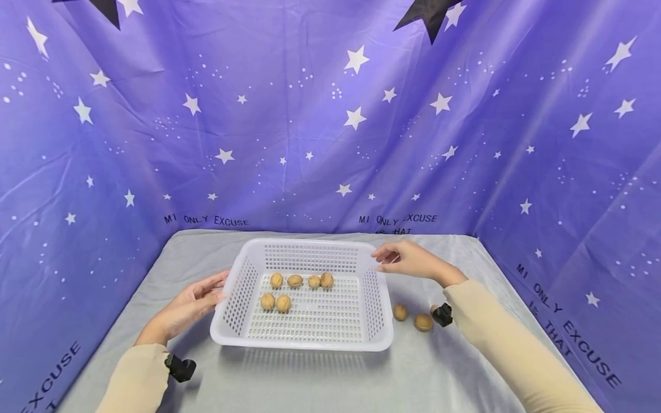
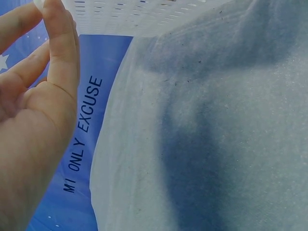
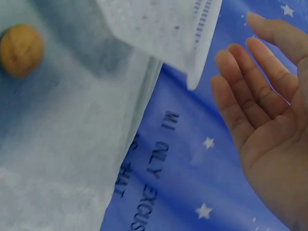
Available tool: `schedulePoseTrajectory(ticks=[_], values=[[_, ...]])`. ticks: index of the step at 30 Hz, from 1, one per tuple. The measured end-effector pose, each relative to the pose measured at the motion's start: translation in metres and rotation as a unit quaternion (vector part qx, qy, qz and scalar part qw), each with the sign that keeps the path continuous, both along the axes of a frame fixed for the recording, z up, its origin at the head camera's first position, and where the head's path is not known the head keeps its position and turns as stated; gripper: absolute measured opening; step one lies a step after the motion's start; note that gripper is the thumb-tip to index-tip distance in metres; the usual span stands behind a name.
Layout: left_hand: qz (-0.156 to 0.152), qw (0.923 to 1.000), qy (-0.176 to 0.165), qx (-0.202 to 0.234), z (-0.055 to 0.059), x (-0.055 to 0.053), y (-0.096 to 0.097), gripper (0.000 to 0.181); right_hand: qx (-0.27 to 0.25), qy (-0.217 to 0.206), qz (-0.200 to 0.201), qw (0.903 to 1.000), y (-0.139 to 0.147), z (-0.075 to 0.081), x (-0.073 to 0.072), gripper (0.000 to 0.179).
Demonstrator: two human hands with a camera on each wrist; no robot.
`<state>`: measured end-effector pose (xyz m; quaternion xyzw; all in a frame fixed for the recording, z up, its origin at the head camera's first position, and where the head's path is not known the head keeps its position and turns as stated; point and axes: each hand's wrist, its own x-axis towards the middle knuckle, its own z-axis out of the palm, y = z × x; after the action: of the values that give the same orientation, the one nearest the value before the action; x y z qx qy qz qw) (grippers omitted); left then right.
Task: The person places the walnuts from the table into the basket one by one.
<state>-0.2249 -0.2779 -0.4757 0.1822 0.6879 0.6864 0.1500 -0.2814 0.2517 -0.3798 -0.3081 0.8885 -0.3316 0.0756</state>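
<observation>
A white plastic basket (image 1: 310, 346) with slotted walls holds several walnuts (image 1: 283, 303). My left hand (image 1: 183, 307) is at the basket's left rim, thumb and fingers together there; in the left wrist view the fingertips meet a bit of white at the top edge. Beyond the right rim, my right hand (image 1: 413, 259) has its fingers pointing at the basket's far right corner. In the right wrist view its palm shows with loosely bent fingers, nothing in them, and a gap to the basket (image 3: 159, 33).
Two walnuts (image 1: 423, 322) lie on the grey cloth (image 1: 289, 384) right of the basket, near the right forearm. A small black wrist camera (image 1: 181, 367) sits on the left sleeve. Purple star-printed curtains (image 1: 310, 126) enclose the table at the back and sides.
</observation>
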Motion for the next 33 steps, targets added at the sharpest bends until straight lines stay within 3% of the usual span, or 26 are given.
schedulePoseTrajectory(ticks=[5,11,20,26,33], values=[[-0.004,1.0,0.002,0.0,-0.001,-0.001,0.0,0.06,-0.007,-0.001,-0.022,0.9997,0.019,-0.011,0.005,0.04],[-0.005,1.0,0.003,-0.003,-0.003,-0.003,0.0,0.059,0.017,-0.025,-0.037,0.9988,0.037,-0.038,0.011,0.039],[0.007,0.9999,-0.003,-0.01,-0.002,-0.001,-0.001,0.061,0.046,-0.08,-0.009,0.9957,0.047,-0.074,0.025,0.033],[0.003,0.9999,-0.005,-0.012,-0.002,0.0,-0.001,0.061,0.039,-0.114,0.0,0.9927,0.048,-0.085,0.03,0.023],[0.009,0.9997,-0.012,-0.021,0.0,-0.003,-0.001,0.062,0.03,-0.117,-0.007,0.9927,0.049,-0.088,0.031,0.022]])
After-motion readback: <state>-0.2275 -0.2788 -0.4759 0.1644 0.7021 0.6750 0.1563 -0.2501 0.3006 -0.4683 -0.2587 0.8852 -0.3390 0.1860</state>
